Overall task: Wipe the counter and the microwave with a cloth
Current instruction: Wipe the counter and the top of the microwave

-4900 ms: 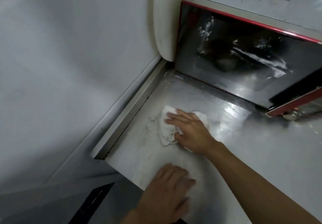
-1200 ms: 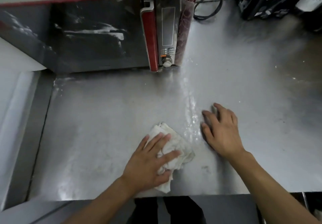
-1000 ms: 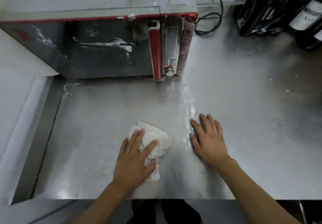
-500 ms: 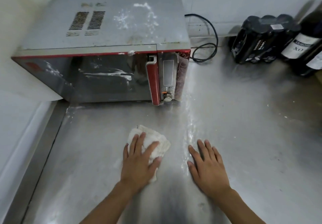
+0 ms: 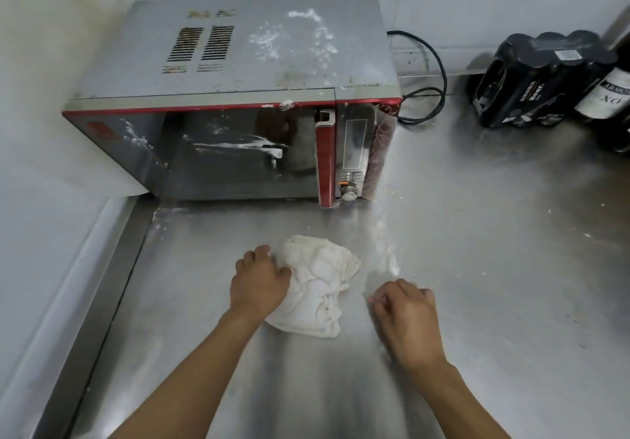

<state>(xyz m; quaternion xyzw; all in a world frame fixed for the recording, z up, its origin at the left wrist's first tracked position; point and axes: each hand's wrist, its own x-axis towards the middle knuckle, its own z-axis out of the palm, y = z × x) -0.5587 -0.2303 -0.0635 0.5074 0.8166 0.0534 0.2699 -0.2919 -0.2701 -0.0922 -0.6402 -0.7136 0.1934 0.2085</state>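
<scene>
Cloth [image 5: 317, 288] lies crumpled on the counter [image 5: 484, 268], in front of the microwave [image 5: 238, 73] and apart from it. Left hand [image 5: 259, 281] grips the cloth's left edge, fingers curled. Right hand [image 5: 405, 315] is clenched and holds nothing, just right of the cloth. White residue [image 5: 293, 32] marks the microwave top and door.

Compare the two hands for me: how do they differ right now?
The left hand grips the left edge of the cloth; the right hand holds nothing and sits apart from the cloth, to its right. The left hand is nearer the microwave; the right hand is nearer the person. Both have curled fingers and are over the counter.
</scene>
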